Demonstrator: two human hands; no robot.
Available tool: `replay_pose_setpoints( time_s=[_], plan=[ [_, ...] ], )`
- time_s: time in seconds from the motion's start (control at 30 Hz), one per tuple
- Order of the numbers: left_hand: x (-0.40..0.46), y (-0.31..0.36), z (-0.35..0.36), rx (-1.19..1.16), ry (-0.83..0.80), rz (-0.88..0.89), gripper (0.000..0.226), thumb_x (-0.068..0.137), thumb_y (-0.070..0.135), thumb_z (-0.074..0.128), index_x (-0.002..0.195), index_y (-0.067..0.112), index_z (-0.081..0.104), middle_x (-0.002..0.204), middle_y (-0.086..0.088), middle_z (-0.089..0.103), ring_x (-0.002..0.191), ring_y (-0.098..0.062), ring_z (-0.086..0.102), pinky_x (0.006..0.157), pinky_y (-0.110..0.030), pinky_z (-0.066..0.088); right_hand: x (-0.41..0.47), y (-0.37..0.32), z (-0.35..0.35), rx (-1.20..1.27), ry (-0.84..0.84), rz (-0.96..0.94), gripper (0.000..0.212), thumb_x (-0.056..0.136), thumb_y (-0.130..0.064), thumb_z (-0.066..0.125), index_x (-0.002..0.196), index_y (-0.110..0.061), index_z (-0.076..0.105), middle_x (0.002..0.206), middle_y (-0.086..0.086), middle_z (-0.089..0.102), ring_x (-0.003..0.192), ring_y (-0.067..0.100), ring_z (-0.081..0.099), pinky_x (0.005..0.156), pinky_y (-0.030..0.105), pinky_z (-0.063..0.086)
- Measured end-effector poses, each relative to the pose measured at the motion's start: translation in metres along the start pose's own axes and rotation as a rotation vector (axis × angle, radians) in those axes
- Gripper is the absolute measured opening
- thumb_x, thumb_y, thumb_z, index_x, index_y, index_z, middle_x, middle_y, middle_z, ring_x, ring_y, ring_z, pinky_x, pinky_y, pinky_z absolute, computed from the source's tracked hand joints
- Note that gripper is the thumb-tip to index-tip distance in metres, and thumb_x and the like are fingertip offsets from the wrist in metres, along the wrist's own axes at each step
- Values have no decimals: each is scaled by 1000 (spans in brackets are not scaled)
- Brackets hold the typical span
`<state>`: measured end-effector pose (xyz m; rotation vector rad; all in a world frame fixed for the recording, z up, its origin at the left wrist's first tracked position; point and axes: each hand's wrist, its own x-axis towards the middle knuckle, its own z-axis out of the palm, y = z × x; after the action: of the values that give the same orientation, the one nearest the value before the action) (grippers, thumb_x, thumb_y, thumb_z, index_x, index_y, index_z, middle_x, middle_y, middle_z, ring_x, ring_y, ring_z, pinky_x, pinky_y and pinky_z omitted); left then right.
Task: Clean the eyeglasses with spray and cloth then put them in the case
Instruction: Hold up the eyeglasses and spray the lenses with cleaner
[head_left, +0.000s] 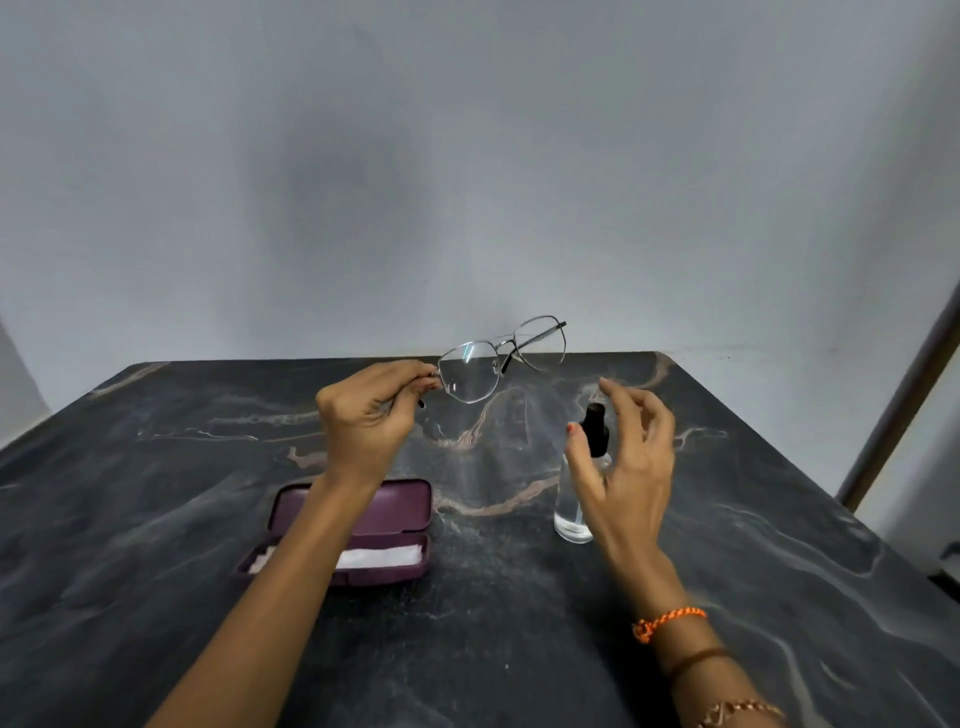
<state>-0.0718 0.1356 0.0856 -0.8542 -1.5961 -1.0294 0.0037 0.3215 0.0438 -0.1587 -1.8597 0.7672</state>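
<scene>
Head camera looks down on a dark marbled table (727, 597), where thin silver-rimmed eyeglasses (501, 358) with clear lenses are held in the air beyond the spray bottle (582, 483), tilted so the far lens sits higher than the near one, temples folded behind. The left hand (363, 415) is closed around the near end of the frame, fingertips pinching at the hinge. The spray bottle is clear with a black nozzle and stands upright on the table; no label or writing can be read on it. The right hand (623, 457) is spread loosely around the bottle's top, fingers open and curved, thumb close to the nozzle; whether it touches is unclear. Left of the bottle, an open maroon case (384, 525) lies under the left forearm with a white cloth (379, 556) inside.
</scene>
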Motion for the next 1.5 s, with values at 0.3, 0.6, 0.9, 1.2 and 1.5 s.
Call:
replay_pose_setpoints(
  time_s=[0.3,0.6,0.9,1.2,1.5],
  plan=[
    [-14,-1,17,-40,-11,-31,8,67,-12,70,75,-10,70,71,-18,70,72,-13,63,68,-10,52,-20,16,8,47,-184,-111,79,72,-7,73,137,-21,29,106,19,61,80,25,61,77,-3,32],
    [-19,-7,19,-53,-15,-61,10,65,-15,70,74,-11,70,69,-19,70,71,-13,63,69,-8,51,-18,-3,16,45,-163,-287,80,54,10,69,124,-14,38,106,13,67,69,23,66,59,21,51],
    [-20,-3,17,-50,-41,-38,8,66,-11,71,73,-9,71,68,-18,71,67,-10,64,68,-11,51,-16,-11,12,110,-135,-249,73,54,5,65,119,-19,43,92,9,71,67,2,52,63,7,41],
    [-18,1,17,-53,-84,16,8,65,-13,71,72,-9,71,66,-16,71,68,-12,63,68,-7,49,-9,-6,6,117,-64,-192,66,56,-5,61,117,-24,43,86,-12,56,61,5,54,61,7,41],
    [-19,2,17,-53,-94,48,10,63,-15,72,71,-8,71,65,-16,71,63,-12,63,65,-10,51,-9,-4,6,82,-132,-212,70,57,-7,60,121,-25,39,83,0,66,58,10,54,56,18,47]
  ],
)
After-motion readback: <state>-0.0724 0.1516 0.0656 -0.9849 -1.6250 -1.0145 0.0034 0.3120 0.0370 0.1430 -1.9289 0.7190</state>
